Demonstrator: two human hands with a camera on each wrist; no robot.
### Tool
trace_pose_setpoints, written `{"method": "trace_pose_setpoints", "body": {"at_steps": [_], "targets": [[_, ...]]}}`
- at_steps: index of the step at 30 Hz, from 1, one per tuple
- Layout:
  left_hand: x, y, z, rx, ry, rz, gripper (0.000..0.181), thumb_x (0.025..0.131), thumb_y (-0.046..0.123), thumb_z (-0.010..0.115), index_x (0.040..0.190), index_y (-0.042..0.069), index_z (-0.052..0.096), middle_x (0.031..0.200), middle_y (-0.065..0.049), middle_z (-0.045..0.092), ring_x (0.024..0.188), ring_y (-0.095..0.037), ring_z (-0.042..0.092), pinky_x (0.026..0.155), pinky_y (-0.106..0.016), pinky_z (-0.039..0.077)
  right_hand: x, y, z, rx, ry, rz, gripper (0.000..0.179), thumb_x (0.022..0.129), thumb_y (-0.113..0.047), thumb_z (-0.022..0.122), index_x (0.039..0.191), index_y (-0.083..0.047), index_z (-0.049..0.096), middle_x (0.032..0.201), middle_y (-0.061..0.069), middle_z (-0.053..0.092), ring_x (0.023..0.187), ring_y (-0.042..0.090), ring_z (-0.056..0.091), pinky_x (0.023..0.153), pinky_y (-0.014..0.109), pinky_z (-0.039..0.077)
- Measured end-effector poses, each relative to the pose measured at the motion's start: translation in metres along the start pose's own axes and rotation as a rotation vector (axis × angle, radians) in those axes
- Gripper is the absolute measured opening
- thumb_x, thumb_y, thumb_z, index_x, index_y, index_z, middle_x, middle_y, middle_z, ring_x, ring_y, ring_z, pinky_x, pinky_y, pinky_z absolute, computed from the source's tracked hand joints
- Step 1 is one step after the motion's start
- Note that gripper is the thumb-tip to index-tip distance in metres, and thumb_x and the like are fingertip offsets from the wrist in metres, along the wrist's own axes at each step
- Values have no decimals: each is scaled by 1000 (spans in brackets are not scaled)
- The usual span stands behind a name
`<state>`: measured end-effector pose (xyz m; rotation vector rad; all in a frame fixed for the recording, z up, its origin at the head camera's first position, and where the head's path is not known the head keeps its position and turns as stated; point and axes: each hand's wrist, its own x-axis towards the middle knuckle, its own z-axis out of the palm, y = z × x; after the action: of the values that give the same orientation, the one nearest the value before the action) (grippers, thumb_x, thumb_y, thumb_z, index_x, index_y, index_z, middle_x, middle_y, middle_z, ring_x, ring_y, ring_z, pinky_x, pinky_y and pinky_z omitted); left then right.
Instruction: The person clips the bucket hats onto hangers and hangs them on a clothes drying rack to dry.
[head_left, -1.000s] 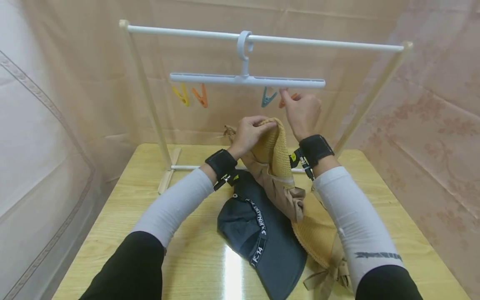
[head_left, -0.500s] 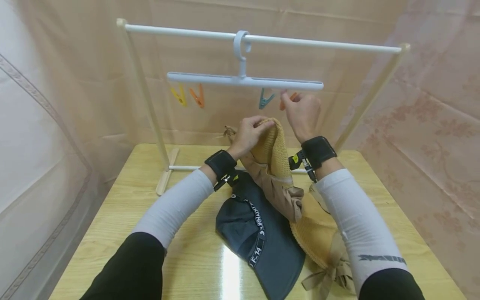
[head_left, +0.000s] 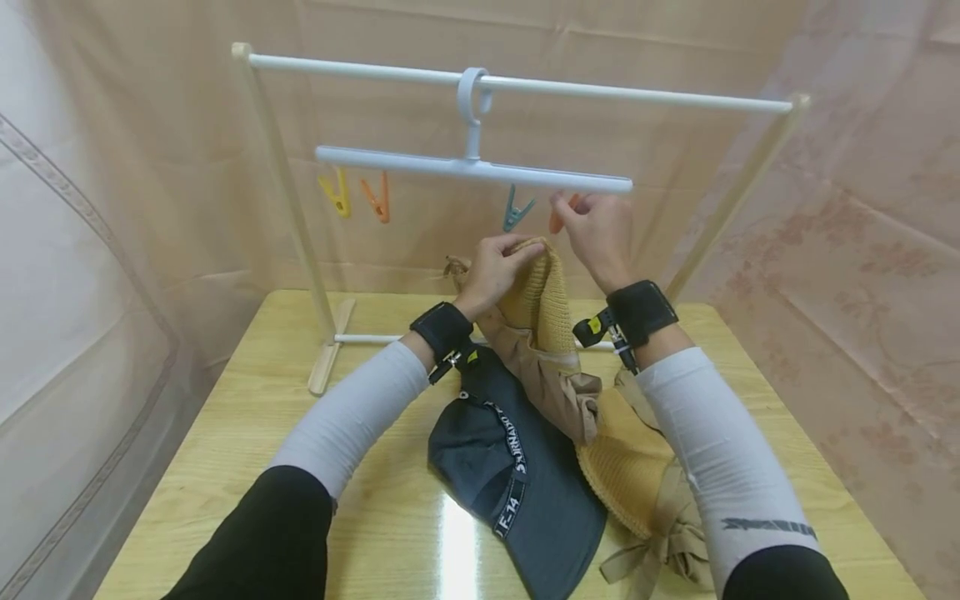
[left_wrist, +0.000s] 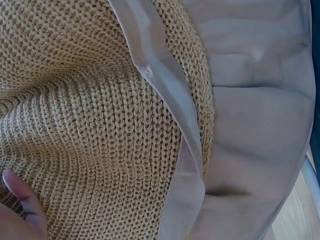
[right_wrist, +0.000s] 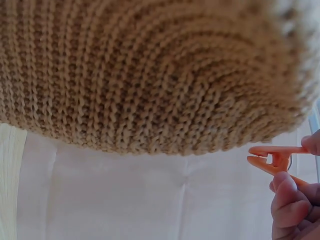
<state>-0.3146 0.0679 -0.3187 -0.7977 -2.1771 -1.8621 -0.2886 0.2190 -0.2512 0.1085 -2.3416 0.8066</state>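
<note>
In the head view my left hand (head_left: pixel 491 271) pinches the top of a yellow knitted sun hat (head_left: pixel 555 308) with a tan fabric brim and holds it above the table. The left wrist view shows its knit (left_wrist: pixel 100 125) and pleated tan brim (left_wrist: pixel 255 140) up close. My right hand (head_left: pixel 603 233) pinches the handles of an orange clothespin (head_left: pixel 557 218) under the right end of a pale blue hanger (head_left: pixel 420 165). Seen from the right wrist, that clothespin (right_wrist: pixel 275 159) points toward the hat's knitted edge, apart from it.
The hanger hooks over a white rail (head_left: pixel 637 93) of a drying stand. Teal (head_left: pixel 516 212), orange (head_left: pixel 378 202) and yellow (head_left: pixel 339 196) clothespins hang beneath it. A dark grey cap (head_left: pixel 472 450) and a second yellow hat (head_left: pixel 622 458) with a bow lie on the wooden table (head_left: pixel 247 433).
My right hand has come slightly down and left with the orange clothespin. The hanger has shifted left, its right end tilting lower. My left hand and the hat stay nearly still.
</note>
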Motion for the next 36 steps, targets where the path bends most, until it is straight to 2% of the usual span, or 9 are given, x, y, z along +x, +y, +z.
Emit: {"method": "trace_pose_setpoints", "body": {"at_steps": [7, 11, 17, 21, 25, 28, 33, 36], "targets": [[6, -2, 3, 6, -4, -39, 33, 92, 26, 67, 116, 3, 71, 119, -13, 70, 109, -23, 66, 91, -28, 52, 0, -1, 0, -9, -29, -31, 47, 98, -35, 56, 63, -7, 72, 67, 10, 71, 39, 3, 26, 42, 20, 17], [8, -5, 5, 19, 23, -55, 33, 92, 27, 67, 116, 3, 71, 118, -13, 70, 108, -23, 66, 90, -28, 53, 0, -2, 1, -23, -52, -36, 48, 99, -35, 55, 65, -5, 72, 65, 15, 70, 38, 3, 26, 41, 19, 18], [6, -11, 9, 17, 72, -22, 32, 92, 25, 67, 113, 1, 71, 116, -14, 71, 104, -23, 67, 86, -26, 53, -3, 1, 2, 8, -42, -65, 45, 98, -31, 57, 68, -3, 74, 58, 16, 66, 36, 3, 26, 39, 19, 18], [9, -13, 9, 1, 66, -39, 35, 92, 25, 67, 116, -2, 69, 118, -14, 70, 105, -23, 66, 86, -25, 52, -4, 3, 2, 23, -54, -70, 43, 99, -29, 56, 73, -1, 75, 63, 18, 68, 38, 1, 35, 39, 18, 24], [14, -16, 8, -20, 75, -65, 34, 93, 24, 67, 116, -1, 70, 118, -14, 70, 101, -18, 65, 79, -19, 48, -3, 5, 4, 60, -75, -52, 40, 99, -28, 56, 78, 1, 75, 74, 21, 72, 44, 2, 47, 42, 15, 33], [17, -18, 8, -46, 85, -76, 32, 93, 23, 66, 114, -1, 71, 115, -15, 71, 98, -17, 64, 76, -17, 46, -3, 6, 6, 71, -74, -61, 40, 99, -26, 56, 77, 1, 75, 72, 19, 72, 44, 3, 48, 41, 15, 33], [18, -18, 5, -108, 95, -92, 30, 93, 23, 65, 112, 1, 72, 113, -14, 71, 106, -20, 65, 88, -22, 49, -5, 8, 10, 63, -55, -95, 40, 99, -25, 57, 75, 1, 75, 68, 18, 70, 41, 6, 43, 39, 17, 27], [18, -19, 4, -128, 107, -100, 30, 92, 24, 66, 111, 2, 72, 114, -12, 72, 111, -20, 64, 96, -26, 50, -6, 9, 11, 80, -60, -79, 38, 98, -27, 59, 77, 0, 76, 70, 17, 71, 44, 14, 51, 40, 15, 30]]}}
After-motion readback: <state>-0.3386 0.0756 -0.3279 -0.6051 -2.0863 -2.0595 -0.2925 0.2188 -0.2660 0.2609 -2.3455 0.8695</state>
